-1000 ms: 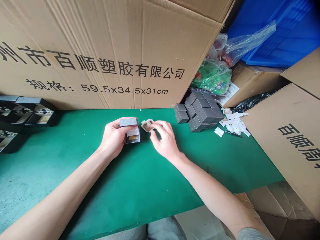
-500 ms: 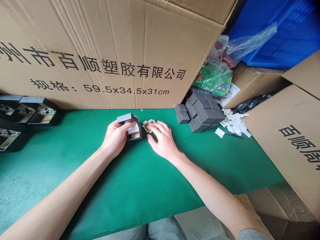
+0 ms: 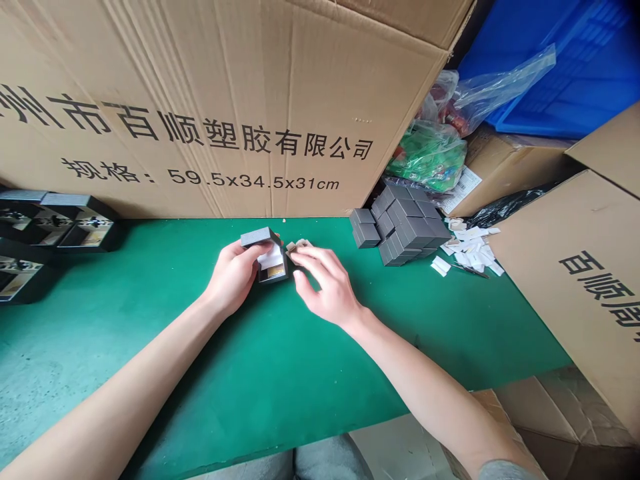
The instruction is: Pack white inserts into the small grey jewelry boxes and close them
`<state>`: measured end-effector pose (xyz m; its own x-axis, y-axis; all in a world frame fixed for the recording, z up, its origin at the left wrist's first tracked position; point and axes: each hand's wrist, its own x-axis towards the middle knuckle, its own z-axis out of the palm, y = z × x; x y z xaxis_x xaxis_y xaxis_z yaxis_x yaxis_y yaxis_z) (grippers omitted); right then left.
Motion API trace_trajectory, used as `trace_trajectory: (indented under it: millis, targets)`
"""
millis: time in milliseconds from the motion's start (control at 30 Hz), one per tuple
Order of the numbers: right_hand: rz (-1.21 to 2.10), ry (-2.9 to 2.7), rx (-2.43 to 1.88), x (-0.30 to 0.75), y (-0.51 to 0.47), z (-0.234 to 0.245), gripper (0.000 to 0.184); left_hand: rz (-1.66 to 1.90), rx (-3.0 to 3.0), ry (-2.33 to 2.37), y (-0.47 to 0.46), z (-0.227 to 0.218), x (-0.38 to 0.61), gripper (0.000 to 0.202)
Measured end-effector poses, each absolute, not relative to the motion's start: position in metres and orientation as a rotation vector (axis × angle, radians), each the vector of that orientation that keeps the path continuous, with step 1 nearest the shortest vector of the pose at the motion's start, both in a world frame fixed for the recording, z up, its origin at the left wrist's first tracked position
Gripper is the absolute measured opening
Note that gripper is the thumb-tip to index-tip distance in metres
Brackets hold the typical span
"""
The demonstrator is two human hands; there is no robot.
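My left hand (image 3: 235, 275) grips a small grey hinged box (image 3: 267, 257) with its lid up, showing a white and gold insert. My right hand (image 3: 323, 283) is just right of the box, fingers curled and pinching a small beige piece (image 3: 295, 247) at the box's right edge. Both hands hover low over the green mat (image 3: 200, 347).
A stack of shut grey boxes (image 3: 400, 223) sits to the right, with white paper slips (image 3: 467, 247) beside it. Open dark boxes (image 3: 55, 223) line the left edge. A large printed carton (image 3: 225, 100) stands behind; another carton (image 3: 585, 267) is at the right.
The box in my left hand tilted and shifted slightly right, toward my right hand. My right hand closed in, bringing the beige piece to the box's edge.
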<state>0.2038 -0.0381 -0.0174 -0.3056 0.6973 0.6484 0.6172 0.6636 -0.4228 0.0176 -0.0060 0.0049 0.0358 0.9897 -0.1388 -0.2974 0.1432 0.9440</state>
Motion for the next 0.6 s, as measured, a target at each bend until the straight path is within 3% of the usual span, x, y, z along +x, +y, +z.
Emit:
trace_trajectory:
  millis: [200,600]
  targets:
    - [0.167,-2.221,-0.846,0.199,-0.05,-0.012,0.027,1.145,1.191,1.196,-0.013,0.001,0.019,0.022]
    - [0.266,-2.333,-1.005,0.2,-0.046,-0.013,0.027,1.032,1.375,1.219,-0.017,0.002,0.02,0.03]
